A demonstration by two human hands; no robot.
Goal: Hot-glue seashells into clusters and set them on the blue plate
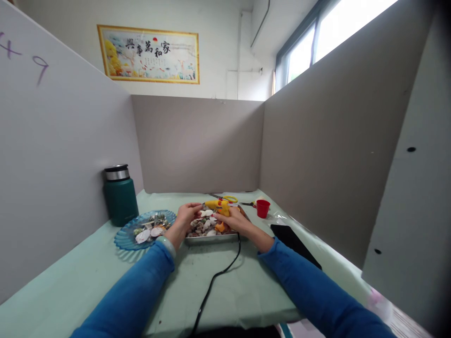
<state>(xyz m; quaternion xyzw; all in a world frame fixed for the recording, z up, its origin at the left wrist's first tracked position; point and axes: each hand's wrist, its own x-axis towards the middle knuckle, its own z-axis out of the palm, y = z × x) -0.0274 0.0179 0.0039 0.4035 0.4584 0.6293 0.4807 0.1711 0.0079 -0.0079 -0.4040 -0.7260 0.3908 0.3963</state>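
Observation:
My right hand [234,219] is wrapped round a yellow glue gun [217,205], whose nozzle points left. At that nozzle, the fingertips of my left hand [188,217] are pinched together; whatever they hold is too small to make out. Beneath both hands stands a shallow metal tray [211,240] full of shells [207,224], white, brown and orange. The glue gun's black cord [218,273] runs from below my right hand over the table to its front edge.
On the left are a blue glass plate [124,241] of shell pieces and a green flask [120,197]. Behind the tray lie yellow-handled scissors [230,199]. To the right stand a red cup [262,208] and a flat black phone-like slab [295,244]. Grey partitions [197,145] enclose three sides.

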